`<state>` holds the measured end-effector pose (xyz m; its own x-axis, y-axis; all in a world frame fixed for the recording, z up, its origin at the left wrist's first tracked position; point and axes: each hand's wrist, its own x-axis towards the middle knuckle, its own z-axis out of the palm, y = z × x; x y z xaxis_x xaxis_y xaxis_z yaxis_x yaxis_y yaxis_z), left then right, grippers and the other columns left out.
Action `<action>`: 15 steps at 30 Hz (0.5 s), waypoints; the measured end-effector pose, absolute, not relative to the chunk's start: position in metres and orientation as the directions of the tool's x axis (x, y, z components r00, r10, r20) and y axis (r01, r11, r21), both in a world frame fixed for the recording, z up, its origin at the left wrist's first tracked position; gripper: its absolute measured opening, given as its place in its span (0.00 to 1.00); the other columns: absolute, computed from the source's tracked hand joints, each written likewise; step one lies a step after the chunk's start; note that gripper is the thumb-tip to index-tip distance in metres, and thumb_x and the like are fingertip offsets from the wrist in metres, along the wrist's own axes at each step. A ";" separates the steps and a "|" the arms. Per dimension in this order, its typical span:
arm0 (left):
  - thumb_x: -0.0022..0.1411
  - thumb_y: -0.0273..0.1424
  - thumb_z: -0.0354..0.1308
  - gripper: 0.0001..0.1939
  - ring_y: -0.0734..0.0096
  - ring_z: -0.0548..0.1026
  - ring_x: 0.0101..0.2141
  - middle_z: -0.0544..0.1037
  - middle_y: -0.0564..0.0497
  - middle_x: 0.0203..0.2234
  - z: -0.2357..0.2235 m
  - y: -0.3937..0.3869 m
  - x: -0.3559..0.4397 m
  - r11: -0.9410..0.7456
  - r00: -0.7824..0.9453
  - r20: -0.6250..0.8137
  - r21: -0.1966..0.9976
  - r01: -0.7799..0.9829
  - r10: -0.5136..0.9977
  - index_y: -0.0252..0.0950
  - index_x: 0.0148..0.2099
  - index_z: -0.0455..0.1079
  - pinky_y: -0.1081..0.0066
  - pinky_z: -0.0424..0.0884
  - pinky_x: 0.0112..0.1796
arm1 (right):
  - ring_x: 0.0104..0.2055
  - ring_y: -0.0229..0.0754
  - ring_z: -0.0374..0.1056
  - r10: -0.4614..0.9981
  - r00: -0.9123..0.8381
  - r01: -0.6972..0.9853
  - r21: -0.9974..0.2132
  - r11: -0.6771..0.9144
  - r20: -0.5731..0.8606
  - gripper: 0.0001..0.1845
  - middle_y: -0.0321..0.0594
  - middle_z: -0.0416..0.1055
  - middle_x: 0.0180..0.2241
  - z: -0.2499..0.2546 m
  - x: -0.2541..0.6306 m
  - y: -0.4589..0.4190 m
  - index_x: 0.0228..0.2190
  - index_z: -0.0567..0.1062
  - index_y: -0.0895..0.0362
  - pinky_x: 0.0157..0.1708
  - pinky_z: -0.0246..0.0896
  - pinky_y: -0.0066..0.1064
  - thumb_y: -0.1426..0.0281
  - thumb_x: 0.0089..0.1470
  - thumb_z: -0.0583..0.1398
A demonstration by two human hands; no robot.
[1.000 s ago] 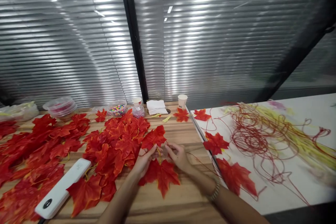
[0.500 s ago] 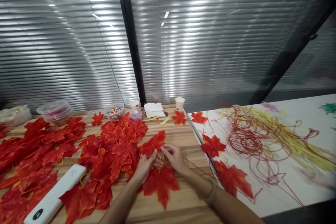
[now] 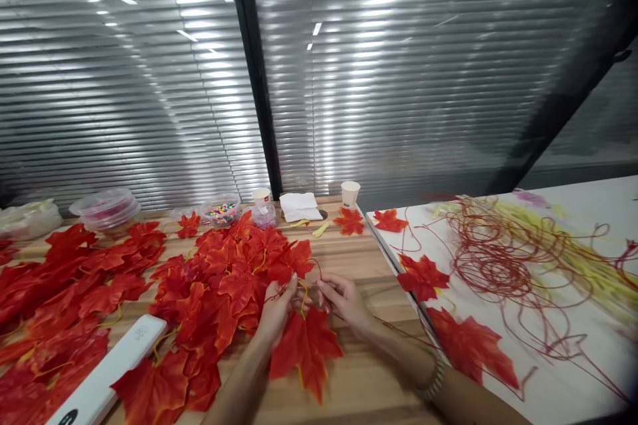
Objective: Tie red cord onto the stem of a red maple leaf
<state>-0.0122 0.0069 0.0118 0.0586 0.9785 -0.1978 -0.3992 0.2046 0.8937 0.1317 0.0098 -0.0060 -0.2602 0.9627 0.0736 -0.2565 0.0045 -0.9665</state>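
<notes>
The left hand (image 3: 276,309) pinches the stem of a red leaf (image 3: 305,347) at lower centre; the right hand (image 3: 343,299) pinches a thin red wire (image 3: 393,327) just beside it. A leaf pile (image 3: 219,279) spreads left; a wire tangle (image 3: 488,259) lies right.

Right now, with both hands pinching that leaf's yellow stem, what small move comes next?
Probably draw the red string taut with the right hand: it trails slack from those fingers toward the white table, while the left hand steadies the leaf at its stem.
</notes>
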 end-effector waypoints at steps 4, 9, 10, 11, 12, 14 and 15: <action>0.41 0.39 0.65 0.18 0.74 0.71 0.20 0.73 0.52 0.20 0.015 0.009 -0.019 0.179 0.004 -0.196 0.889 -0.422 0.981 0.30 0.29 0.66 0.76 0.68 0.22 | 0.18 0.30 0.55 0.954 -0.289 -0.245 -0.969 0.008 0.081 0.20 0.32 0.62 0.19 -0.007 0.132 0.011 0.33 0.71 0.60 0.19 0.49 0.23 0.55 0.47 0.57; 0.37 0.32 0.68 0.18 0.68 0.74 0.25 0.75 0.49 0.25 0.011 0.009 -0.017 0.244 0.020 -0.261 0.870 -0.429 0.965 0.32 0.29 0.64 0.69 0.72 0.30 | 0.23 0.32 0.59 0.939 -0.339 -0.287 -0.957 -0.043 0.060 0.23 0.34 0.64 0.24 -0.011 0.136 0.015 0.40 0.69 0.58 0.20 0.53 0.23 0.57 0.45 0.59; 0.37 0.31 0.68 0.19 0.67 0.75 0.26 0.76 0.49 0.26 0.010 0.009 -0.016 0.271 0.036 -0.283 0.863 -0.426 0.958 0.33 0.29 0.62 0.67 0.72 0.32 | 0.24 0.32 0.59 0.937 -0.343 -0.297 -0.954 -0.042 0.066 0.23 0.34 0.65 0.24 -0.012 0.136 0.016 0.41 0.69 0.58 0.21 0.54 0.23 0.57 0.45 0.60; 0.36 0.29 0.69 0.21 0.66 0.75 0.26 0.76 0.49 0.26 0.008 0.009 -0.014 0.300 0.053 -0.307 0.857 -0.420 0.950 0.33 0.30 0.61 0.65 0.72 0.32 | 0.24 0.32 0.60 0.935 -0.346 -0.300 -0.953 -0.036 0.074 0.24 0.34 0.65 0.25 -0.013 0.137 0.017 0.42 0.69 0.58 0.22 0.55 0.23 0.58 0.45 0.60; 0.34 0.29 0.69 0.23 0.66 0.75 0.26 0.76 0.50 0.26 0.007 0.010 -0.014 0.325 0.067 -0.327 0.850 -0.415 0.943 0.34 0.30 0.60 0.64 0.72 0.33 | 0.25 0.32 0.61 0.934 -0.348 -0.298 -0.954 -0.030 0.079 0.24 0.34 0.66 0.25 -0.014 0.137 0.018 0.42 0.68 0.57 0.23 0.56 0.24 0.59 0.44 0.61; 0.31 0.28 0.70 0.25 0.66 0.75 0.25 0.75 0.52 0.24 0.004 0.011 -0.012 0.347 0.107 -0.333 0.844 -0.410 0.937 0.35 0.29 0.57 0.64 0.72 0.32 | 0.24 0.32 0.62 0.938 -0.339 -0.284 -0.959 -0.026 0.075 0.24 0.34 0.66 0.24 -0.016 0.138 0.020 0.42 0.68 0.58 0.24 0.57 0.24 0.60 0.43 0.62; 0.31 0.29 0.70 0.26 0.66 0.75 0.25 0.75 0.53 0.23 0.003 0.012 -0.012 0.351 0.138 -0.323 0.844 -0.405 0.936 0.35 0.28 0.56 0.64 0.73 0.31 | 0.24 0.32 0.62 0.943 -0.326 -0.275 -0.961 -0.029 0.064 0.24 0.33 0.67 0.24 -0.017 0.138 0.021 0.40 0.69 0.58 0.24 0.58 0.25 0.60 0.42 0.63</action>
<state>-0.0122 0.0121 0.0025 0.1376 0.9363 -0.3230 -0.4054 0.3508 0.8442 0.1378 0.0208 -0.0167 -0.3257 0.9433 0.0641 -0.2746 -0.0295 -0.9611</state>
